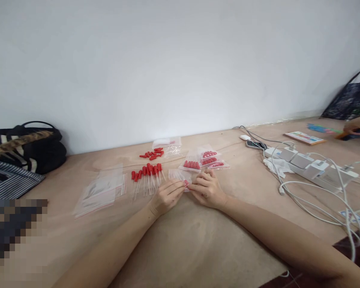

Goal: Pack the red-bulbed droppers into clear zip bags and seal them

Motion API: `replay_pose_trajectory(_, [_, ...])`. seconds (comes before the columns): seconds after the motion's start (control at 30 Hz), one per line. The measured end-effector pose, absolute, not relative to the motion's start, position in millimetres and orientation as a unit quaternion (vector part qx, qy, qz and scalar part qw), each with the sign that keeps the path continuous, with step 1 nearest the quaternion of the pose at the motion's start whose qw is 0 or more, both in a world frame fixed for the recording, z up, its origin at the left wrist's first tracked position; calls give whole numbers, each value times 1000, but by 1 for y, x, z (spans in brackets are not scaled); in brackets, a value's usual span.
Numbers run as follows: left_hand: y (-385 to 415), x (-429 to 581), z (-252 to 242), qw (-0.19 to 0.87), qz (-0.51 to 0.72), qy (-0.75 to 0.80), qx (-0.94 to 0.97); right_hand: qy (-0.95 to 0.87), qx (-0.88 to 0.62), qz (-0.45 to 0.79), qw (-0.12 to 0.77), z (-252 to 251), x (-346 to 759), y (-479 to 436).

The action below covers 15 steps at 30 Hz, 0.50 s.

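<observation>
My left hand (169,195) and my right hand (208,189) meet at the middle of the table, fingers pinched on a small clear zip bag (175,174). A bit of red shows inside the bag between my fingertips. Left of my left hand lies a row of glass droppers with red rubber bulbs (150,169). Beyond them are loose red bulbs (153,154) and bare glass tubes (173,150). Filled bags of red-bulbed droppers (192,165) lie just past my right hand. Flat zip bags (100,190) are spread further left.
On the right, a white power strip (327,182) with chargers and looping cables (318,216) stands by a crumpled tissue (277,167) and a dark phone-like device (256,145). Black bags (45,144) sit at the left edge. A dark tote (352,98) leans at the far right.
</observation>
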State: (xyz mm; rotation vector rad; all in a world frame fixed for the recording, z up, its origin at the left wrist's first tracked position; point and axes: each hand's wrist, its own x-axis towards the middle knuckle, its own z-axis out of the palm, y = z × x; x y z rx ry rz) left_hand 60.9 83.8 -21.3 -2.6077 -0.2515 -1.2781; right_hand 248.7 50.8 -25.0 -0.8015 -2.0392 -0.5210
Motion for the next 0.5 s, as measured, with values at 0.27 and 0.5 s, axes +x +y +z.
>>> replay_pose_trajectory(0.27, [83,56,-16,117,-430,-105,-889,-817,-321,-222,425,-25,250,51])
replay_pose_trajectory(0.5, [83,53,-16,115,-426,-87,-893,-811,-338,-229,419,-22,248,51])
